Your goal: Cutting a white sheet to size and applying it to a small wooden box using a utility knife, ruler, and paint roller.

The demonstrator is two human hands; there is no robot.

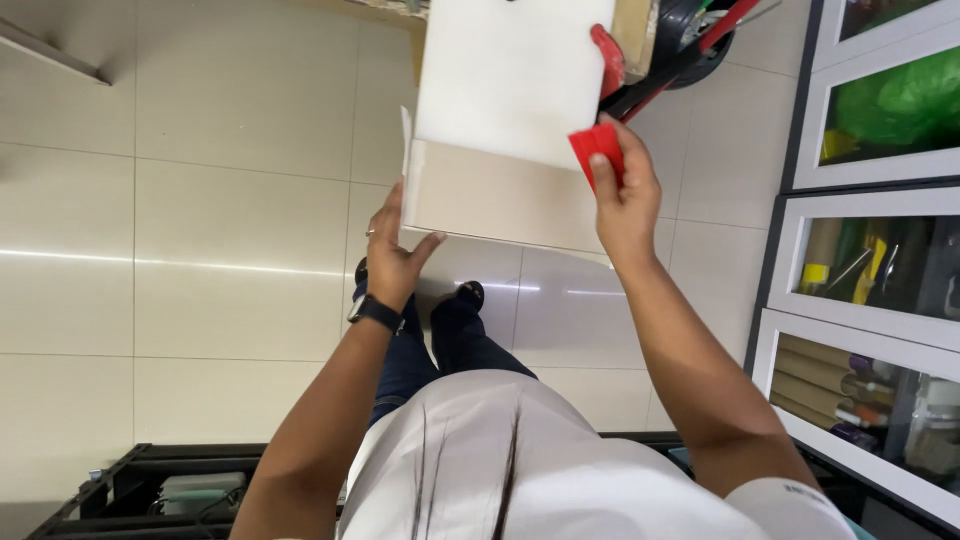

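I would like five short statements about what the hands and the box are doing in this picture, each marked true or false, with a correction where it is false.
1. The left hand touches the lower left corner of the cardboard box. True.
2. The right hand holds a blue tool. False: it holds a red scraper at the right edge of the box.
3. A white sheet covers the upper part of the box. True.
4. The floor is dark wood. False: it is pale glossy tile.
5. The left wrist is bare. False: it carries a dark watch.
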